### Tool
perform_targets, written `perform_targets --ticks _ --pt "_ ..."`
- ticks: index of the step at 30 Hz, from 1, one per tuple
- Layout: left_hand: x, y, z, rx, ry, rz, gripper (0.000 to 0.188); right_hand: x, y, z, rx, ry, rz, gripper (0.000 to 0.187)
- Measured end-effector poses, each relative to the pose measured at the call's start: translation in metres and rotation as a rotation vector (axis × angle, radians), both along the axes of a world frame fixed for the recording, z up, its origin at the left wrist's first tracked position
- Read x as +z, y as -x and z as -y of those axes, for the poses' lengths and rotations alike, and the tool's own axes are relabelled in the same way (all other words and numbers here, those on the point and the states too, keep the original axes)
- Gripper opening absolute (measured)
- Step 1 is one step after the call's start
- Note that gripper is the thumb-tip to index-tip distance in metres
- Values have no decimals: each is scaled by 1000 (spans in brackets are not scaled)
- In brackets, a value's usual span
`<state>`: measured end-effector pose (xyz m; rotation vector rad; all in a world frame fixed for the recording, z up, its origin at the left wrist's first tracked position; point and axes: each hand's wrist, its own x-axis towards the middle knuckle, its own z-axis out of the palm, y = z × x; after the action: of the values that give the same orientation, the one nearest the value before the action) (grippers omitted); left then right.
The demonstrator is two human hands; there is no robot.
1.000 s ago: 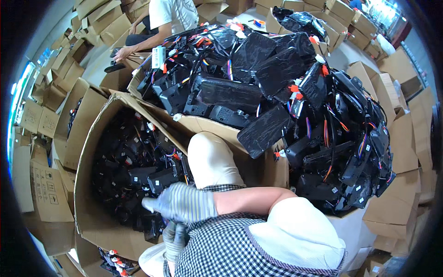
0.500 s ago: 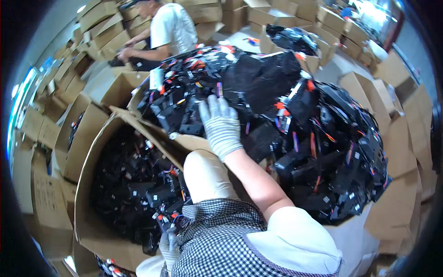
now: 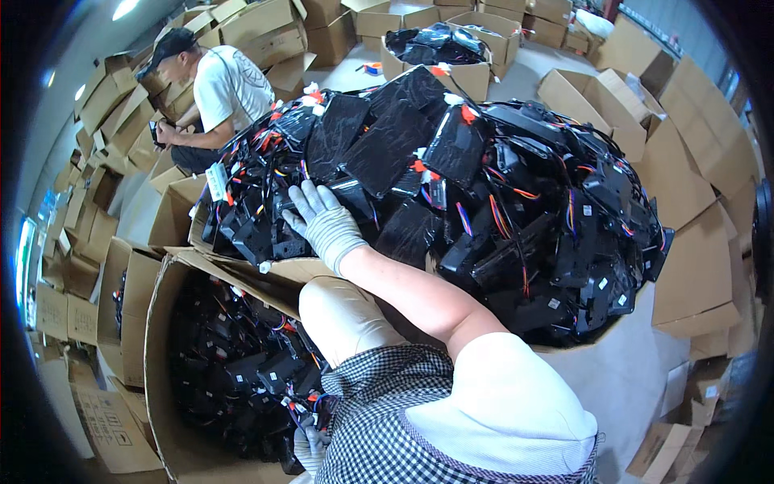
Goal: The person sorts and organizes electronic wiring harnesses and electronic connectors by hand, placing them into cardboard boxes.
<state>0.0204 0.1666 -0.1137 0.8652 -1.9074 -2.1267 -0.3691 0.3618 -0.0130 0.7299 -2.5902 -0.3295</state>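
Observation:
A heaped pile of black plastic modules with coloured wires and red and white connectors (image 3: 387, 153) rises in front of me. My right hand (image 3: 326, 228), in a grey striped knit glove, lies on its near left side with the fingers spread, holding nothing. Low in the view, my left hand (image 3: 310, 446), gloved the same way, is partly hidden by my checked apron (image 3: 387, 403). Its fingers are curled beside wires and connectors at the edge of a cardboard box (image 3: 155, 363). What they hold I cannot make out. More black modules (image 3: 242, 363) fill that box.
At the far left a person (image 3: 222, 93) in a white shirt and dark cap sits holding a small dark thing. Open cardboard boxes (image 3: 693, 210) crowd the right side, and others are stacked at left and back. A box of black modules (image 3: 435, 68) stands behind the pile.
My view has shifted, so the pile and the person sit further left. My right hand stays spread on the pile, its fingers now pointing more to the left. The left hand appears slightly lower.

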Motion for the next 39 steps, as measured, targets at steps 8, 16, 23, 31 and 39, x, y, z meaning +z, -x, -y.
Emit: perform_targets --ticks 8,16,23,31,39 --pt "31 6 -19 -71 194 -1 32 0 1 -1 13 -103 -2 51" --pt "29 4 -22 -22 122 -7 34 1 0 -1 22 -101 -3 52" --pt "18 3 -16 -31 193 -17 34 -2 0 0 27 -93 -18 51" --pt "31 4 -23 -38 125 8 31 2 -4 -1 37 -81 -3 52" --pt "31 6 -22 -18 77 6 30 -1 -4 2 44 -73 -11 52"
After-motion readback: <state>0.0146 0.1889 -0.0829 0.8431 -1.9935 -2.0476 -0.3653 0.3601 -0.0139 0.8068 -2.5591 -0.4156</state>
